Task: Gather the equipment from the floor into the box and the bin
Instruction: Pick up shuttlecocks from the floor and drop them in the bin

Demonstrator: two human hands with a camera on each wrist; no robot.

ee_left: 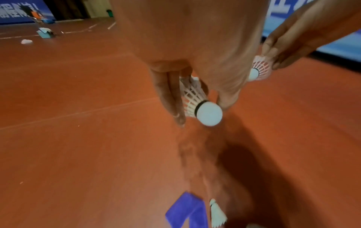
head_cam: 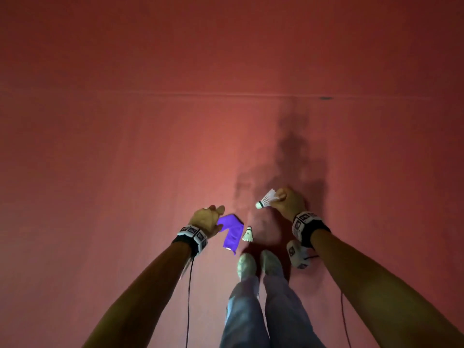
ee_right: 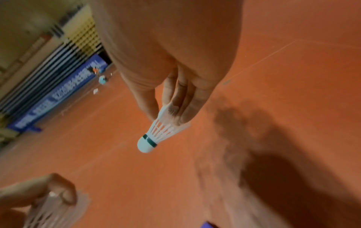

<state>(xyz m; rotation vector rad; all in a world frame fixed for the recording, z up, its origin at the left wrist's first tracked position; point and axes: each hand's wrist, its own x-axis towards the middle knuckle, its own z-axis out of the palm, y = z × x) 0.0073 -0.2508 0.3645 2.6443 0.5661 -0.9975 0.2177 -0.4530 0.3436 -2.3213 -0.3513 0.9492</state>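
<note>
My right hand (head_cam: 283, 199) pinches a white shuttlecock (head_cam: 266, 199) by its feather skirt, cork pointing left and down (ee_right: 154, 135). My left hand (head_cam: 209, 218) grips a second white shuttlecock (ee_left: 199, 103), which the head view hides behind the hand. A third shuttlecock (head_cam: 248, 234) lies on the red floor just ahead of my shoes, beside a folded purple cloth (head_cam: 231, 232). Both hands hang above the floor, the left one over the cloth's left end.
My feet (head_cam: 258, 264) stand right behind the cloth. A seam line (head_cam: 226, 94) crosses the red floor ahead. Far off, the left wrist view shows a teal box (ee_left: 44, 33) and a white item (ee_left: 26, 41) on the floor near a blue banner (ee_left: 17, 10).
</note>
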